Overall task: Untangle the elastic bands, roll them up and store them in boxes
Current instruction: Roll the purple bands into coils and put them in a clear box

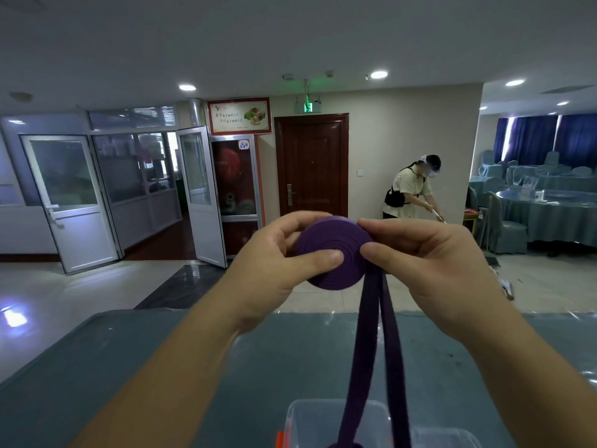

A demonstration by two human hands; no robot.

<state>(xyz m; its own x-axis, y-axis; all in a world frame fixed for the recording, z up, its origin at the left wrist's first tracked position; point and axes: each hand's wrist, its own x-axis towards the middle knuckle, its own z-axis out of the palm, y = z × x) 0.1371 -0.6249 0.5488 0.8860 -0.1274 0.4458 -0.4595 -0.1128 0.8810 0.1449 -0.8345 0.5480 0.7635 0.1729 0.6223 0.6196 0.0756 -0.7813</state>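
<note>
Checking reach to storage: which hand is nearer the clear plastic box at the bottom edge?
Neither clearly. Left hand and right hand both grip the purple band roll, held up well above the clear plastic box; only the band's loose tail hangs down to it.

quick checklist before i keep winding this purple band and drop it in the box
1. Left hand grips the purple roll, thumb on its face: ok.
2. Right hand pinches the roll's edge where the band feeds in: ok.
3. Loose tail hangs as two untwisted strands: ok.
4. Tail's lower end free of tangles: cannot tell, out of view.
5. Clear box sits below the hands on the table: ok.
</note>
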